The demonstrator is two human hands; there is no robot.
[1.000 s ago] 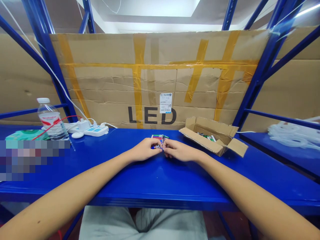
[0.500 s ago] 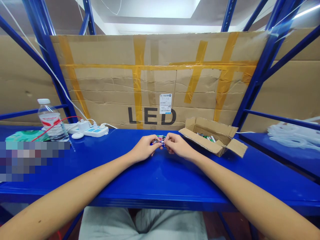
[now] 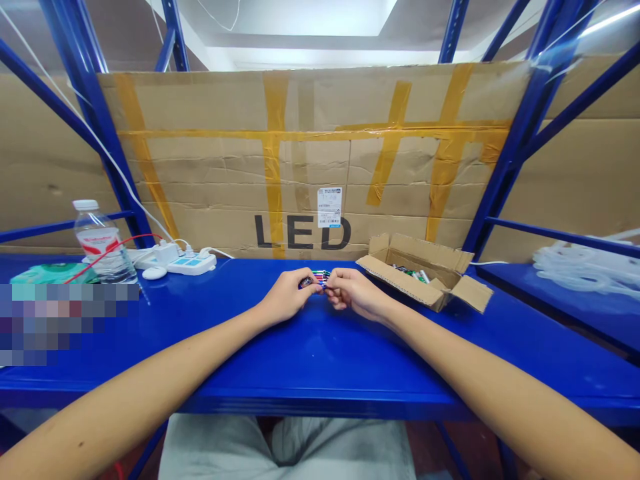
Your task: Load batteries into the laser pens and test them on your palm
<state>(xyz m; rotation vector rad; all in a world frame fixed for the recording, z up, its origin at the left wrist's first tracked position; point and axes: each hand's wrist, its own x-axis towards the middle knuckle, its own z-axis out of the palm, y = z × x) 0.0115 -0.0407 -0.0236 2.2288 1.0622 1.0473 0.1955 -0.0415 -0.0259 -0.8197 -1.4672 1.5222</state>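
Over the middle of the blue table, my left hand is closed around a small bundle of slim, pen-like coloured sticks. Green, red and blue stripes show between the two hands, with pale or shiny bits near the right ends. My right hand pinches at the right end of the bundle, thumb and forefinger pressed together. The fingers cover most of the bundle, so its exact kind is hard to make out. Just right of my right hand stands an open cardboard box with several small green, white and dark pieces inside.
On the left are a water bottle, a green packet, a white power strip with cables and a small white round object. A large taped carton walls off the back. Blue rack posts rise at both sides.
My right hand's fingers have shifted slightly at the bundle's right end, and a little more of the coloured stripes shows. The whole view has drifted slightly.
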